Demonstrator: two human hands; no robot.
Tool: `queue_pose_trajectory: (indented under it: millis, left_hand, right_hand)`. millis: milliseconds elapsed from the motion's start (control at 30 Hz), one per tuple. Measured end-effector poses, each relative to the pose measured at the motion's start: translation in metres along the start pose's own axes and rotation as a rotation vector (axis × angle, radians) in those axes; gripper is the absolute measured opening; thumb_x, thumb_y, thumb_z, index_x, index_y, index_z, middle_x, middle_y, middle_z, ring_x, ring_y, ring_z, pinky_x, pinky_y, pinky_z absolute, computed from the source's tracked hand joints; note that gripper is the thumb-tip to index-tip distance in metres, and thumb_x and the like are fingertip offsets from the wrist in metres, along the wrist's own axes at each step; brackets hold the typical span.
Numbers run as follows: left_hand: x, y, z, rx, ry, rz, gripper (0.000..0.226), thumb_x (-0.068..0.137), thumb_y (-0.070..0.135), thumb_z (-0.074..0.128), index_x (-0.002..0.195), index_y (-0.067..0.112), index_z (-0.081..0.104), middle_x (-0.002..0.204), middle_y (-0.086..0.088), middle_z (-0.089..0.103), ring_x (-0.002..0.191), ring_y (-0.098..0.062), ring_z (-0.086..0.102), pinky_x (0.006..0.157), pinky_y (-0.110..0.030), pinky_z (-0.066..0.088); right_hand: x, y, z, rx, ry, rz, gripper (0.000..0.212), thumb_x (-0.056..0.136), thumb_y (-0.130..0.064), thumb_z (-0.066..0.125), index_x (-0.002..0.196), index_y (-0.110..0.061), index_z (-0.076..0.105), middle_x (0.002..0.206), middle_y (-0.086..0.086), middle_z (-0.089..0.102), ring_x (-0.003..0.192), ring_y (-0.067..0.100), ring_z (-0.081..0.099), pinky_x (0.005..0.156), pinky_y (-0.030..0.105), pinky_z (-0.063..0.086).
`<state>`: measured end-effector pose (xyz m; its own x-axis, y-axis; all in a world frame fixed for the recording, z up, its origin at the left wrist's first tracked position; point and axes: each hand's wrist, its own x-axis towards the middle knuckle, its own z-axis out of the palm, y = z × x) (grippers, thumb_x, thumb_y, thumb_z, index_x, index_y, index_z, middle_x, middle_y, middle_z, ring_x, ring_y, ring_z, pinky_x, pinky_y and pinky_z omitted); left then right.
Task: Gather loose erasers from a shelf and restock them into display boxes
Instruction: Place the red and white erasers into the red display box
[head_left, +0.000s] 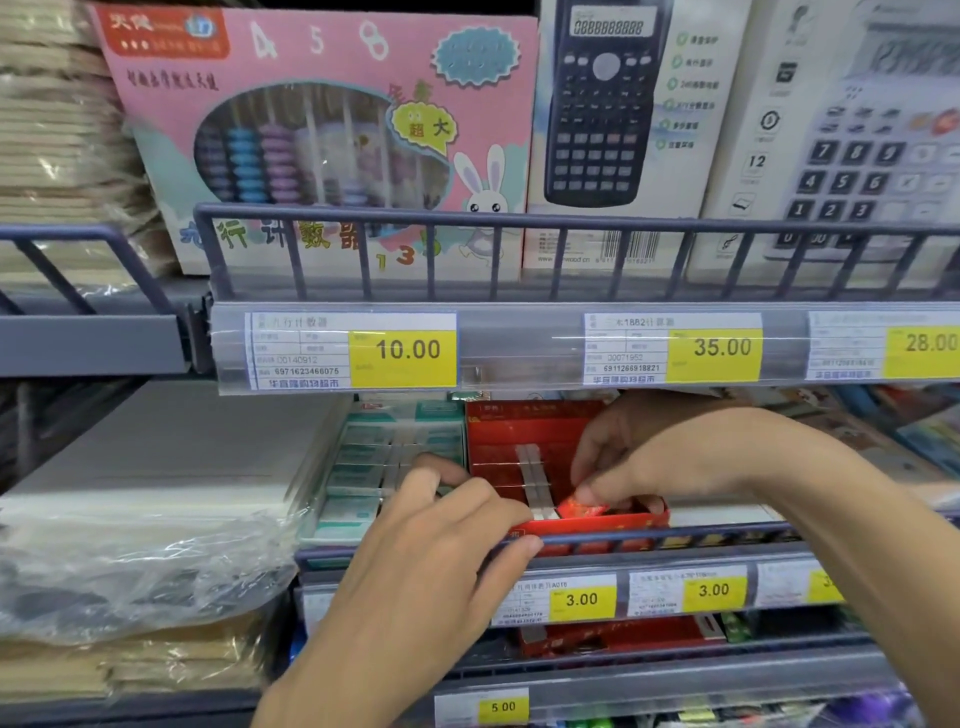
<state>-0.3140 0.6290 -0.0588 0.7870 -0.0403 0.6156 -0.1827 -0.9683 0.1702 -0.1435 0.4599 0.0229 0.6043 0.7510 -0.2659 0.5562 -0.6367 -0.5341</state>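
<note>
A: Item one, red box?
B: On the shelf, behind the rail.
A: Red eraser?
B: Over the box's front edge, pinched by right hand fingers.
A: Left hand?
B: At the box's left front corner, fingers curled, pressed together.

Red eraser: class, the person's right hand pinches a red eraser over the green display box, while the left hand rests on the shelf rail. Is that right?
Not quite. The head view shows the right hand pinching the red eraser over the red box, not the green box beside it. The left hand does rest on the shelf rail.
</note>
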Motion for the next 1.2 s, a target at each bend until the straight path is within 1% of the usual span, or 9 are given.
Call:
queue_pose_trajectory:
  millis: [167, 433, 600, 767, 900, 1000, 1067, 1133, 1200]
  left_hand:
    - [-0.001, -0.001, 0.001, 0.003, 0.0, 0.012, 0.032, 0.102, 0.05, 0.047, 0.107, 0.033, 0.074, 0.091, 0.023, 0.065, 0.097, -0.013, 0.044, 0.077, -0.025, 0.047]
    - [0.0, -0.001, 0.001, 0.02, 0.006, 0.018, 0.033, 0.101, 0.049, 0.045, 0.104, 0.033, 0.074, 0.089, 0.022, 0.065, 0.096, -0.013, 0.042, 0.073, -0.025, 0.048]
    - [-0.001, -0.001, 0.0, 0.0, -0.009, 0.011, 0.034, 0.101, 0.049, 0.045, 0.105, 0.032, 0.074, 0.088, 0.021, 0.065, 0.097, -0.015, 0.043, 0.072, -0.029, 0.051]
    - [-0.003, 0.0, -0.005, -0.012, -0.084, -0.018, 0.035, 0.103, 0.05, 0.043, 0.113, 0.033, 0.072, 0.094, 0.022, 0.066, 0.099, -0.016, 0.047, 0.075, -0.031, 0.054]
    - [-0.005, 0.001, -0.013, -0.128, -0.101, -0.091, 0.04, 0.102, 0.05, 0.045, 0.133, 0.033, 0.064, 0.113, 0.027, 0.063, 0.109, -0.003, 0.039, 0.088, -0.019, 0.043]
    - [-0.015, 0.003, -0.025, -0.301, 0.022, -0.178, 0.036, 0.1, 0.049, 0.049, 0.133, 0.042, 0.061, 0.122, 0.037, 0.056, 0.118, 0.008, 0.046, 0.089, -0.014, 0.042]
    - [-0.027, 0.003, -0.032, -0.473, 0.14, -0.278, 0.025, 0.099, 0.047, 0.056, 0.123, 0.051, 0.062, 0.122, 0.036, 0.06, 0.112, 0.004, 0.059, 0.082, -0.018, 0.049]
    - [-0.043, 0.004, -0.036, -0.682, 0.19, -0.352, 0.021, 0.097, 0.044, 0.062, 0.116, 0.053, 0.063, 0.118, 0.029, 0.069, 0.106, -0.001, 0.066, 0.076, -0.016, 0.055]
    - [-0.063, 0.004, -0.035, -0.839, 0.173, -0.383, 0.022, 0.094, 0.041, 0.065, 0.116, 0.048, 0.066, 0.115, 0.021, 0.074, 0.106, -0.004, 0.07, 0.085, -0.01, 0.052]
  right_hand:
    - [0.0, -0.012, 0.002, -0.201, 0.066, 0.073, 0.019, 0.08, -0.042, 0.081, 0.088, -0.026, 0.073, 0.082, -0.007, 0.074, 0.078, 0.011, 0.069, 0.065, 0.024, 0.053]
    - [0.002, -0.026, 0.011, -0.455, 0.008, 0.118, 0.014, 0.09, -0.041, 0.071, 0.094, -0.028, 0.068, 0.084, -0.009, 0.066, 0.074, 0.009, 0.059, 0.059, 0.021, 0.044]
    - [0.001, -0.026, 0.012, -0.373, 0.019, 0.106, 0.013, 0.087, -0.039, 0.074, 0.092, -0.029, 0.068, 0.08, -0.012, 0.063, 0.068, 0.005, 0.058, 0.043, 0.011, 0.04]
    - [-0.01, -0.03, 0.015, -0.442, 0.047, 0.08, 0.02, 0.094, -0.051, 0.059, 0.106, -0.036, 0.063, 0.101, -0.012, 0.066, 0.092, 0.011, 0.062, 0.083, 0.029, 0.051]
    - [-0.029, -0.034, 0.021, -0.555, 0.261, 0.068, 0.028, 0.099, -0.055, 0.046, 0.119, -0.038, 0.058, 0.107, -0.011, 0.067, 0.093, 0.013, 0.06, 0.076, 0.03, 0.045]
    - [-0.051, -0.029, 0.036, -0.37, 0.548, -0.04, 0.026, 0.095, -0.055, 0.052, 0.113, -0.04, 0.062, 0.082, -0.017, 0.067, 0.075, 0.0, 0.058, 0.06, 0.016, 0.04]
    - [-0.065, -0.023, 0.058, -0.073, 0.715, -0.135, 0.019, 0.091, -0.05, 0.056, 0.105, -0.041, 0.064, 0.08, -0.016, 0.065, 0.079, -0.001, 0.059, 0.061, 0.012, 0.044]
    - [-0.077, -0.015, 0.09, 0.225, 0.775, -0.194, 0.013, 0.091, -0.04, 0.062, 0.103, -0.04, 0.067, 0.088, -0.015, 0.066, 0.078, 0.004, 0.061, 0.064, 0.01, 0.045]
    - [-0.09, -0.004, 0.128, 0.448, 0.736, -0.202, 0.013, 0.094, -0.034, 0.066, 0.106, -0.038, 0.069, 0.09, -0.01, 0.067, 0.077, 0.008, 0.063, 0.065, 0.013, 0.048]
